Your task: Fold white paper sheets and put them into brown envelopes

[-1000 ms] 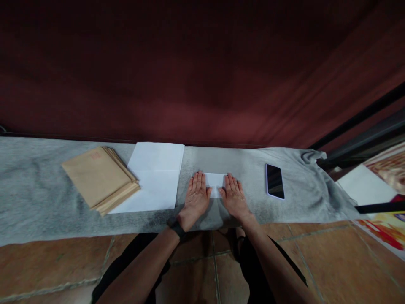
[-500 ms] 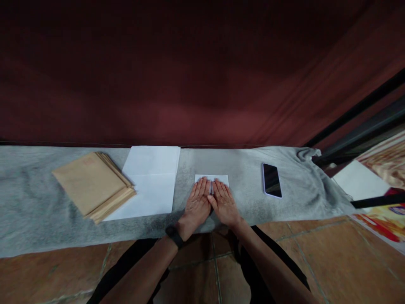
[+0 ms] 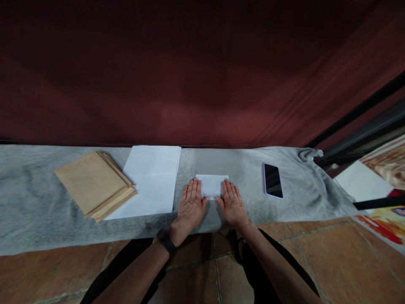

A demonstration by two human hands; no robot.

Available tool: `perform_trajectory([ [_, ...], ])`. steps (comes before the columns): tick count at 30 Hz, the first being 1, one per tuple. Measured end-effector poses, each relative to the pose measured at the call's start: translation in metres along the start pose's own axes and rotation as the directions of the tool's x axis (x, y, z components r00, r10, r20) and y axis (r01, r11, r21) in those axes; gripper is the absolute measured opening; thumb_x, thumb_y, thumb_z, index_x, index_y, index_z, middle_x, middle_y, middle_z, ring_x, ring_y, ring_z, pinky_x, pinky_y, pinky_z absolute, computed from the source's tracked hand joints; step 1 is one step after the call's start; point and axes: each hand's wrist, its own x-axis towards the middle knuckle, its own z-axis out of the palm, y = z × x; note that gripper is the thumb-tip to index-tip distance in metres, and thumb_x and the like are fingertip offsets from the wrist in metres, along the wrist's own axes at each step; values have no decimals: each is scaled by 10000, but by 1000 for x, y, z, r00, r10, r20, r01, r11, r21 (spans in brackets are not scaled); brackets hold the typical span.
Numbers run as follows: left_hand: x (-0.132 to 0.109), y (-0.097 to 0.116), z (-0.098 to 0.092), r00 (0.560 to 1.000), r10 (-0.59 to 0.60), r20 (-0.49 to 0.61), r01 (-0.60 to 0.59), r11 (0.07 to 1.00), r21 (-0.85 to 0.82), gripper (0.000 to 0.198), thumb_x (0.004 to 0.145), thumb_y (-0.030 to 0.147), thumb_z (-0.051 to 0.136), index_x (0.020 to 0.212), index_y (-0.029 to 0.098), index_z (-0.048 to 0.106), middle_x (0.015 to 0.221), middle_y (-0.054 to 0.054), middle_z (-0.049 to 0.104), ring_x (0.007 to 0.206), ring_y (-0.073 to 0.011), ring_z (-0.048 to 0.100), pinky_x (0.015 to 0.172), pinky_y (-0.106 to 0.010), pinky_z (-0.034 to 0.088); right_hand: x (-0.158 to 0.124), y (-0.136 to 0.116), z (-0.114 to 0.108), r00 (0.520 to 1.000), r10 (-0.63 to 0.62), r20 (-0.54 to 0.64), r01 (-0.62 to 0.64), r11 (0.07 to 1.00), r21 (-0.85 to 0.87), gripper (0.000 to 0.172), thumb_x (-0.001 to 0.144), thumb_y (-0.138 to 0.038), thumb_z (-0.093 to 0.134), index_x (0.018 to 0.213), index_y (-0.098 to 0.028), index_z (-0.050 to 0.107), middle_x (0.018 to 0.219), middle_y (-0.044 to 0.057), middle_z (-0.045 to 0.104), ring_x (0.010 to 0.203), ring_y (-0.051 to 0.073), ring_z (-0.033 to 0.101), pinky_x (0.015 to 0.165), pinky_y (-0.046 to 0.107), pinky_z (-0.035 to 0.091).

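Note:
A small folded white paper (image 3: pixel 211 184) lies on a grey cloth (image 3: pixel 38 202) spread over a low surface. My left hand (image 3: pixel 191 205) lies flat, fingers stretched out, on the paper's left edge. My right hand (image 3: pixel 232 203) lies flat on its right edge, fingers also stretched out. A black band sits on my left wrist. Neither hand grips anything.
A stack of brown envelopes (image 3: pixel 93 184) lies at the left, beside a stack of white sheets (image 3: pixel 151 181). A dark phone (image 3: pixel 272 180) lies right of the paper. A dark red curtain (image 3: pixel 202 71) hangs behind. Tiled floor (image 3: pixel 332 257) is in front, and colourful printed sheets (image 3: pixel 382 219) lie at the right.
My hands met at the middle of the folded paper half a second ago. They have now slid apart to its left and right edges.

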Motion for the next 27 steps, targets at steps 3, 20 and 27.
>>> perform_trajectory([
  [3,-2,1,-3,1000,-24,-7,24,1000,3,696,1001,390,410,1573,28,249,1625,-212,306,1529,-307,261,1242,-510,268,-3,2,-2,1000,15,-9,-15,1000,1,694,1055,-474,359,1608,-85,201,1630,204,316,1499,333,328,1203,526,311],
  [20,-33,11,-10,979,200,-42,-199,980,20,816,998,580,413,1563,15,248,1619,-246,305,1533,-323,239,1221,-498,322,-26,3,-13,994,-113,4,113,994,0,708,1055,-456,385,1615,-87,160,1621,204,332,1497,317,342,1203,519,336],
  [27,-37,17,-19,992,122,-34,-121,992,24,885,977,593,434,1576,-8,182,1611,-267,306,1532,-342,234,1239,-530,272,-29,14,-21,995,-91,28,89,995,51,672,1069,-433,339,1628,-133,117,1636,178,312,1516,296,310,1213,536,316],
])
